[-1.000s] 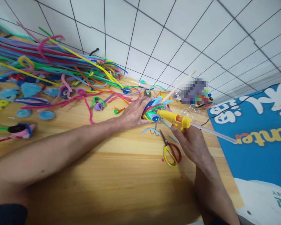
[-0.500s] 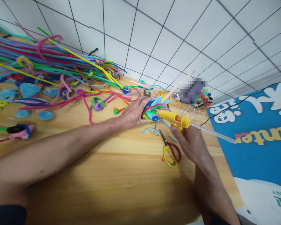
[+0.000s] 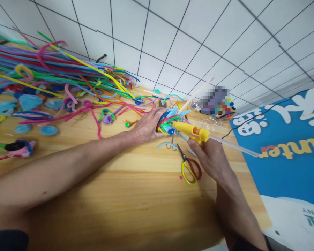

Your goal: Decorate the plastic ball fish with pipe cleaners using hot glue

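Observation:
My left hand (image 3: 148, 125) is closed around the side of a colourful pipe-cleaner piece (image 3: 170, 122), which has blue, green, red and yellow parts. My right hand (image 3: 211, 153) grips a yellow hot glue gun (image 3: 191, 131), a clear glue stick (image 3: 235, 145) sticking out of its back end. The gun's nozzle is at the near right side of the piece; I cannot tell whether it touches. Below the gun lie scissors (image 3: 188, 167) with one yellow and one red handle. Light blue pipe-cleaner offcuts (image 3: 167, 144) are on the wood beside the piece.
A long bundle of pipe cleaners (image 3: 75, 68) lies along the tiled wall (image 3: 131, 38) at the left. Light blue discs (image 3: 49, 130) and a pink and blue piece (image 3: 22, 148) sit nearer. A blue printed sheet (image 3: 282, 167) and a black cord (image 3: 261, 112) are at the right.
The whole view has shifted slightly, so everything appears a little further left. Both hands keep their holds, and the glue gun stays at the pipe-cleaner piece.

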Demonstrator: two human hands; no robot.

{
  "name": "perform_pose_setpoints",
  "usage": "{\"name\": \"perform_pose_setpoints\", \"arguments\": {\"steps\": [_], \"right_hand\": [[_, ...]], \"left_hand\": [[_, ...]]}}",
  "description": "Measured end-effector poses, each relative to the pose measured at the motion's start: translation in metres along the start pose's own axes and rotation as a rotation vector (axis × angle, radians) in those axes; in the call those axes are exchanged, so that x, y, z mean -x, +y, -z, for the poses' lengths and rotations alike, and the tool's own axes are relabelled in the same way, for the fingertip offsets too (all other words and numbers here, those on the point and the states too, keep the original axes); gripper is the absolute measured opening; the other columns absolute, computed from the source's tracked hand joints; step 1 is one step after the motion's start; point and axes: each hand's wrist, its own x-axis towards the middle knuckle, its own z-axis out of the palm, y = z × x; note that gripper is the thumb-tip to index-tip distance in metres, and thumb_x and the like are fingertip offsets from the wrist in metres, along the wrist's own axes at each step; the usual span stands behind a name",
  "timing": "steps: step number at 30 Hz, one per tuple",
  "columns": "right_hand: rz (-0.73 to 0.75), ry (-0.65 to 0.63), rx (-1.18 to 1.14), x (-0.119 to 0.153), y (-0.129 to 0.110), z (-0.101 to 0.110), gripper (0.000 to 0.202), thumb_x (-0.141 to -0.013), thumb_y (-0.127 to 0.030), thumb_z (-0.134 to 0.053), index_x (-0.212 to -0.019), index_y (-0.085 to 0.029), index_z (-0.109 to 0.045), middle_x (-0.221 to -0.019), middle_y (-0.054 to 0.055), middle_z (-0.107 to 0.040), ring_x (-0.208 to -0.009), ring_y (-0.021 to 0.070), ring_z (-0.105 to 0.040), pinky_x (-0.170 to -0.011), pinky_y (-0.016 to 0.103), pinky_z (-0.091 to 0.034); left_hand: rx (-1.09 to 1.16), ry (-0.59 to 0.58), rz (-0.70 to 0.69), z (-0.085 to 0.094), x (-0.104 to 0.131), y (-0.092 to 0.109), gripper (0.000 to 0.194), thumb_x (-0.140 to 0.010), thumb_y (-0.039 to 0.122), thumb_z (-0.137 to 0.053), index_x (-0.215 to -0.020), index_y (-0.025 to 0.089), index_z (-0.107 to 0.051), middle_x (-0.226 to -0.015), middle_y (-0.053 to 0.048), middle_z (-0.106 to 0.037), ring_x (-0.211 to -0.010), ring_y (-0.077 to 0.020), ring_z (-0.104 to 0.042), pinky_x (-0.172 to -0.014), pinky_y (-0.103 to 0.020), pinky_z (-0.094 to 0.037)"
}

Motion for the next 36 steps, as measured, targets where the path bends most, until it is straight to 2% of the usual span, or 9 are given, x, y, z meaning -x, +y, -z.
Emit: {"name": "perform_pose_setpoints", "arguments": {"steps": [4, 14, 24, 36], "right_hand": [[0.01, -0.002, -0.011, 0.0002, -0.0002, -0.0022, 0.03, -0.097, -0.049, -0.055, -0.08, -0.025, -0.057, -0.07, 0.002, -0.061, -0.069, 0.0224, -0.057, -0.064, 0.034, -0.043], [0.049, 0.006, -0.01, -0.0007, -0.0008, -0.0046, 0.031, -0.098, -0.052, -0.053, -0.086, -0.024, -0.06, -0.089, 0.01, -0.072, -0.084, 0.0278, -0.063, -0.076, 0.041, -0.048], [0.003, 0.027, 0.031, 0.0007, -0.0007, -0.0026, 0.03, -0.097, -0.05, -0.054, -0.082, -0.024, -0.059, -0.071, 0.003, -0.063, -0.068, 0.0218, -0.056, -0.064, 0.034, -0.041], [0.038, 0.028, 0.022, 0.0005, 0.0011, 0.0011, 0.028, -0.098, -0.047, -0.054, -0.083, -0.024, -0.06, -0.076, 0.005, -0.065, -0.081, 0.0257, -0.061, -0.071, 0.036, -0.045]], "left_hand": [[0.006, 0.02, -0.004, -0.0012, 0.0004, -0.0006, 0.1, -0.083, 0.052, -0.088, -0.163, 0.022, -0.034, -0.165, -0.022, -0.047, -0.155, -0.0389, -0.047, -0.125, -0.061, -0.044], [-0.002, 0.013, -0.004, -0.0013, 0.0001, -0.0005, 0.102, -0.083, 0.054, -0.088, -0.162, 0.02, -0.033, -0.165, -0.023, -0.047, -0.154, -0.0393, -0.047, -0.125, -0.06, -0.044], [0.002, 0.013, -0.002, -0.0013, 0.0001, -0.0011, 0.1, -0.084, 0.055, -0.086, -0.162, 0.022, -0.034, -0.165, -0.021, -0.047, -0.154, -0.039, -0.047, -0.124, -0.06, -0.044], [-0.002, 0.002, 0.009, 0.0001, 0.0004, 0.0006, 0.098, -0.084, 0.056, -0.086, -0.161, 0.019, -0.036, -0.166, -0.022, -0.047, -0.156, -0.0386, -0.047, -0.125, -0.059, -0.045]]}}
